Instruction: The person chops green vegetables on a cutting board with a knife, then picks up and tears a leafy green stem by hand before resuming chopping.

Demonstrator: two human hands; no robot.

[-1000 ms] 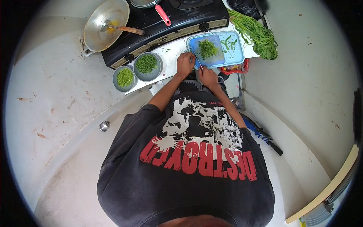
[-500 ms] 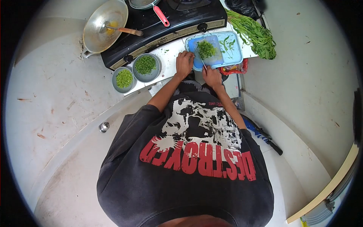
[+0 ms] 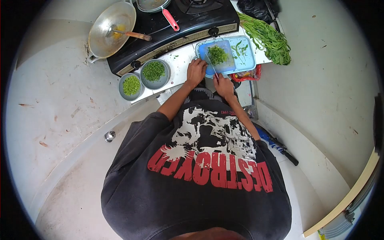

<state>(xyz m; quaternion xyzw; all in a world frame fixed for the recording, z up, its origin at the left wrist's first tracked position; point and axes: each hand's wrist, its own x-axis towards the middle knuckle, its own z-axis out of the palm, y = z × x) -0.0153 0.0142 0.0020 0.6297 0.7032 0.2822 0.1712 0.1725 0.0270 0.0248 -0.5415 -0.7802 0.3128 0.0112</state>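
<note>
My right hand [image 3: 224,86] is closed round the handle of a knife [image 3: 212,66], whose blade points up and left over a blue cutting board [image 3: 228,66]. Chopped greens [image 3: 217,55] lie in a pile just right of the blade. At the board's left edge rests my left hand [image 3: 196,71], fingers bent and pressed together; whether anything is under them is too small to tell. The board sits on a light blue tray [image 3: 251,60], with loose green pieces [image 3: 240,49] on its right part.
Two grey bowls of chopped greens, one darker [image 3: 153,71] and one lighter [image 3: 131,85], stand at the left. Behind are a black stove [image 3: 176,35], a wok [image 3: 105,42] and a red-handled pan [image 3: 171,20]. Leafy stalks [image 3: 276,46] and a red basket [image 3: 256,74] are at the right.
My right hand and the knife have shifted slightly down and left, with the blade standing a little steeper. My left hand has moved down slightly at the board's edge.
</note>
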